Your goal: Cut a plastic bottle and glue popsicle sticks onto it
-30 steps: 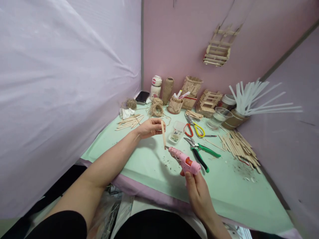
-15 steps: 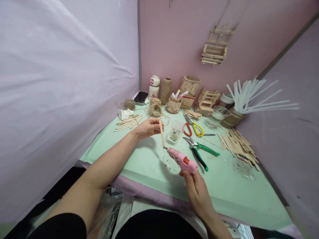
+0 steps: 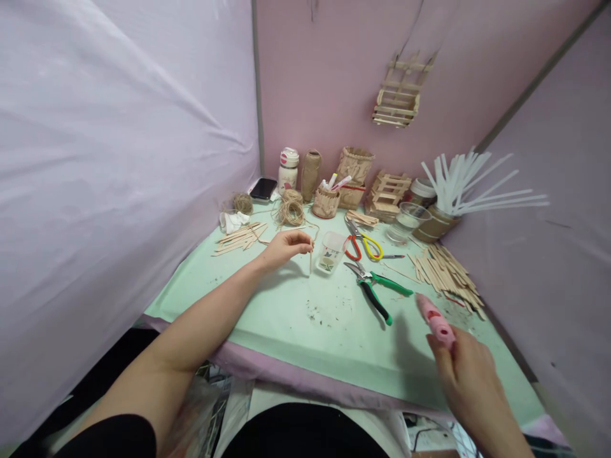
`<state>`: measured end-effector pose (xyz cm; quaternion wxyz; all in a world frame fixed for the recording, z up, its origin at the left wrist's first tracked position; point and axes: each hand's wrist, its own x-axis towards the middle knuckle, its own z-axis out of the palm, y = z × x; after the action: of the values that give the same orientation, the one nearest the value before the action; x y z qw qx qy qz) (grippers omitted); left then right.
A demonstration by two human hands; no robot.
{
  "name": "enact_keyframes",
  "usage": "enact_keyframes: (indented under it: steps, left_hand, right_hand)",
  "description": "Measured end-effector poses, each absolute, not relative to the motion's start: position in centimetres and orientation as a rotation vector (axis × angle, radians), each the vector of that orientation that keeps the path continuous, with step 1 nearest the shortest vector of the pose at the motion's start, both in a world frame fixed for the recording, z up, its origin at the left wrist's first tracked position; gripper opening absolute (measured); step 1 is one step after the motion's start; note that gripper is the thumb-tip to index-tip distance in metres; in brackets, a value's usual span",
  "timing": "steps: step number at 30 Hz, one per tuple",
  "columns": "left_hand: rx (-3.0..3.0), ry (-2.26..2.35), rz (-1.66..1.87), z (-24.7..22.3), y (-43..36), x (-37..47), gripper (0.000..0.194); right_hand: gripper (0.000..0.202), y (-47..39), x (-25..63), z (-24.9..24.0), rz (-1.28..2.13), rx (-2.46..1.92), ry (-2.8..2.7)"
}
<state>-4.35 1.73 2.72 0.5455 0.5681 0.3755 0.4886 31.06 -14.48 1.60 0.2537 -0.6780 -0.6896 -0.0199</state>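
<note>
My left hand [image 3: 289, 247] pinches a wooden craft stick [image 3: 311, 262] by its upper end. The stick hangs nearly upright, seen edge-on, just left of a clear plastic cup [image 3: 331, 252] with a printed design. Over the table's right side, my right hand [image 3: 465, 366] is closed around a pink hot glue gun [image 3: 435, 321], whose nozzle points away from me. Between the two hands lie green-handled pruning shears [image 3: 377, 289], their blades toward the cup. Scissors with red and yellow handles [image 3: 365, 240] rest behind them.
Loose craft sticks [image 3: 446, 273] are heaped at the right, others [image 3: 241, 238] at the left. Along the back stand twine balls [image 3: 291, 208], a white bottle [image 3: 288, 172], a pen holder [image 3: 326, 202] and a pot of white glue sticks [image 3: 456, 191]. A stick-built rack [image 3: 398, 95] hangs on the wall.
My right hand has carried the glue gun from the stick's lower end away to the right. My left hand has turned the stick edge-on and still holds it. The view has shifted slightly.
</note>
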Motion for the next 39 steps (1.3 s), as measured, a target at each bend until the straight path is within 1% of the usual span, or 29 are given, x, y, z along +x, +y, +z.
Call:
enact_keyframes:
  steps: [2,4,9,14,18,20,24,25,27,30,32,35,39]
  left_hand:
    - [1.454,0.965,1.186,2.3,1.6,-3.9,0.025]
    - [1.518,1.010,1.226,2.0,1.5,-3.5,0.024]
    - [1.546,1.028,1.361,1.9,1.2,-3.1,0.022]
    - [1.514,1.094,1.392,2.0,1.1,-2.7,0.021]
    - [1.538,1.125,1.376,1.5,1.2,-2.3,0.019]
    - [1.568,1.131,1.386,1.2,1.2,-2.1,0.018]
    - [1.564,1.124,1.411,0.9,1.2,-1.9,0.017]
    - [1.558,1.120,1.420,0.9,1.2,-1.9,0.017]
    - [1.562,1.111,1.437,0.9,1.3,-1.9,0.017]
    - [1.587,1.113,1.444,0.9,1.3,-1.8,0.016]
    - [1.599,1.122,1.439,0.9,1.3,-1.8,0.015]
    - [1.611,1.130,1.427,0.8,1.2,-1.6,0.016]
    - [1.636,1.156,1.417,0.7,1.2,-1.4,0.016]
  right_hand:
    - [0.049,-14.1,33.7,0.6,-0.158,-2.114,-1.866]
    - [0.047,-13.8,35.4,-0.5,-0.263,-2.277,-1.843]
    - [0.045,-13.2,36.1,-2.5,-0.562,-2.324,-1.842]
    - [0.054,-13.1,36.1,-3.2,-0.518,-2.301,-1.870]
    - [0.063,-12.6,35.7,-1.5,-0.438,-2.249,-1.805]
    - [0.062,-11.6,34.0,0.1,-0.379,-2.051,-1.821]
    - [0.061,-7.7,27.8,3.4,-0.021,-1.528,-1.923]
    - [0.062,-6.4,26.1,3.8,0.091,-1.446,-1.927]
    - [0.075,-3.7,23.1,4.0,0.308,-1.315,-1.890]
    - [0.098,-0.1,20.1,2.9,0.647,-1.227,-1.838]
    - [0.109,1.4,19.2,1.7,0.797,-1.206,-1.807]
    - [0.114,2.3,18.7,0.3,0.901,-1.172,-1.794]
    - [0.112,2.2,18.6,-0.2,0.940,-1.182,-1.766]
